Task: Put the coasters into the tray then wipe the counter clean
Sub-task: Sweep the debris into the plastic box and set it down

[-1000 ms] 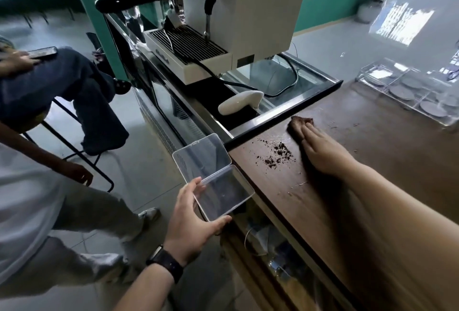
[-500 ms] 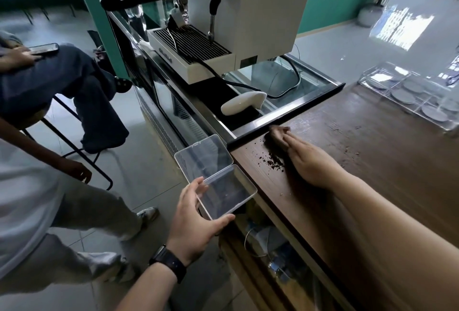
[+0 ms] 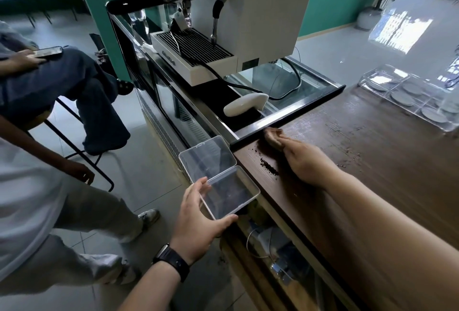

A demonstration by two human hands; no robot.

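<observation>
My right hand (image 3: 308,161) lies flat on the dark wooden counter (image 3: 372,166), fingers straight, pressing a small brown cloth (image 3: 270,135) at the counter's near-left corner. A small heap of coffee grounds (image 3: 269,168) sits just left of that hand, close to the edge. My left hand (image 3: 198,221) grips an open clear plastic box (image 3: 228,191), held against the counter's edge just below the grounds. At the far right stands a clear compartment tray (image 3: 367,80) with several round grey coasters (image 3: 402,98) in it.
A white espresso machine (image 3: 248,12) and a white handheld object (image 3: 246,106) sit on the glass display case behind the counter. A seated person (image 3: 62,82) and a standing person (image 3: 37,199) are on the left. Cables fill the shelf (image 3: 268,238) under the counter.
My right hand has slid the cloth left along the counter to its corner, pushing the grounds closer to the edge. The left hand keeps the box at the edge.
</observation>
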